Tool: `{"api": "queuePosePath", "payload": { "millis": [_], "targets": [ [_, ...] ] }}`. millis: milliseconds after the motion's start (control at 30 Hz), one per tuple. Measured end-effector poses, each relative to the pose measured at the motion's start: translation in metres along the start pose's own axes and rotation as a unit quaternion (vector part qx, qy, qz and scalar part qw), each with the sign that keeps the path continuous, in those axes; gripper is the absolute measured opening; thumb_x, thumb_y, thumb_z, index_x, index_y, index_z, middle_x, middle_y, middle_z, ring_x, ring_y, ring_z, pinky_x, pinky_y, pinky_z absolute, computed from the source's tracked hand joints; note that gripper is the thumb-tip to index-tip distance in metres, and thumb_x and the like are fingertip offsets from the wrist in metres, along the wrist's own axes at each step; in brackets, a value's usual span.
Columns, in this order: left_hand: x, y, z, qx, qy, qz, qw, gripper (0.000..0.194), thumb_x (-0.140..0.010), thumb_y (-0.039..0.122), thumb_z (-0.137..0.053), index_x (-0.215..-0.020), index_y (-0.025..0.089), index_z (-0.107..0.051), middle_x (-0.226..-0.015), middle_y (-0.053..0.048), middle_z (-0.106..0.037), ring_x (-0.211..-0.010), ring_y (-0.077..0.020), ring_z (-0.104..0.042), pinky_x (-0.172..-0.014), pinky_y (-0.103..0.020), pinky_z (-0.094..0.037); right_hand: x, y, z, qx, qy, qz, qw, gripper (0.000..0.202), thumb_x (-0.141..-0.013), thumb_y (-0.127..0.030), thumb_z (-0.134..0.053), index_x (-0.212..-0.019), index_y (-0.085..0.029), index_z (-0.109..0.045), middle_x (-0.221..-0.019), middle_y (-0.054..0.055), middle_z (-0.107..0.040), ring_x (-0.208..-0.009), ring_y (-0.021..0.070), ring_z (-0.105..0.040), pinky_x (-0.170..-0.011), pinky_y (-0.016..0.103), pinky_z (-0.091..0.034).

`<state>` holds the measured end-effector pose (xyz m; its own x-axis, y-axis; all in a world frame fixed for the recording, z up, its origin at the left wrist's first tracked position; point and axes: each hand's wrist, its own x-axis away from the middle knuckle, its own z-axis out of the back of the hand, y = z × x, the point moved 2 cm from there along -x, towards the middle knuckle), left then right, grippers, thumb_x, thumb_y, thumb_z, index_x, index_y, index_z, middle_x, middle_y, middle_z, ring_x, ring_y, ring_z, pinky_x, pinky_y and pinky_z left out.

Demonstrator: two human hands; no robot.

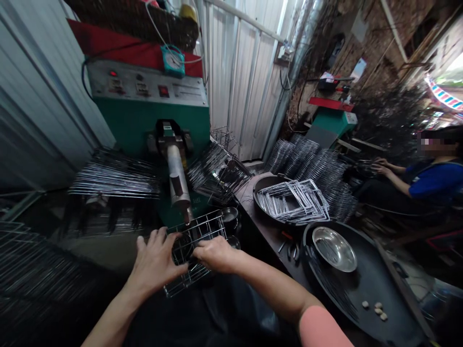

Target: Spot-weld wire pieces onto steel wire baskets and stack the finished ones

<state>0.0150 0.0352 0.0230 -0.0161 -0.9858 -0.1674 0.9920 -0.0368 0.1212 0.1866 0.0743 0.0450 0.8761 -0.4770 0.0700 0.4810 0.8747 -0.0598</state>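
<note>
Silver wire rack [203,230] in right grip [218,254]; left grip [155,261] open alongside.

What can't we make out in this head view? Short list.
All in the head view:
- Right hand: fingertip contact on the wire rack, hidden by the hand itself.
- Control panel: lettering too small.
- Teal dial: reading too small.
- Rack pile at far left: blurred, cut off by the left edge.
- Co-worker's hands: whatever they hold, too small and dark.

corrugated metal wall [240,86] | 1 dark bench [265,233] | daylight [450,60] at upper right
</note>
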Motion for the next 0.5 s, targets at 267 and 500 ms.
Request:
{"api": "queuePosePath", "payload": {
  "millis": [267, 500],
  "targets": [
    [-0.013, -0.006, -0.004, -0.008, 0.017, 0.0, 1.0, 0.07, -0.063, 0.046, -0.061, -0.124, 0.012, -0.062, -0.132, -0.026, -0.054, -0.127, -0.0434, -0.047, -0.105, -0.067, -0.035, -0.009, 0.008, -0.001, -0.01, 0.018, -0.004, 1.0, 0.019, -0.097, -0.023, -0.054, -0.105, -0.02, -0.071, -0.098, 0.005, -0.072, -0.079, 0.0169, -0.067, -0.054, 0.025, -0.043],
    [-0.023, -0.009, -0.005, 0.01, 0.006, 0.008, 1.0, 0.067, -0.063, 0.047, -0.059, -0.12, 0.014, -0.064, -0.127, -0.023, -0.057, -0.119, -0.0406, -0.052, -0.099, -0.064, -0.039, -0.015, 0.014, 0.0, -0.017, 0.03, -0.007, 0.999, 0.018, -0.098, -0.026, -0.055, -0.108, -0.022, -0.069, -0.106, 0.003, -0.073, -0.085, 0.0158, -0.067, -0.057, 0.024, -0.043]
  ]
}}
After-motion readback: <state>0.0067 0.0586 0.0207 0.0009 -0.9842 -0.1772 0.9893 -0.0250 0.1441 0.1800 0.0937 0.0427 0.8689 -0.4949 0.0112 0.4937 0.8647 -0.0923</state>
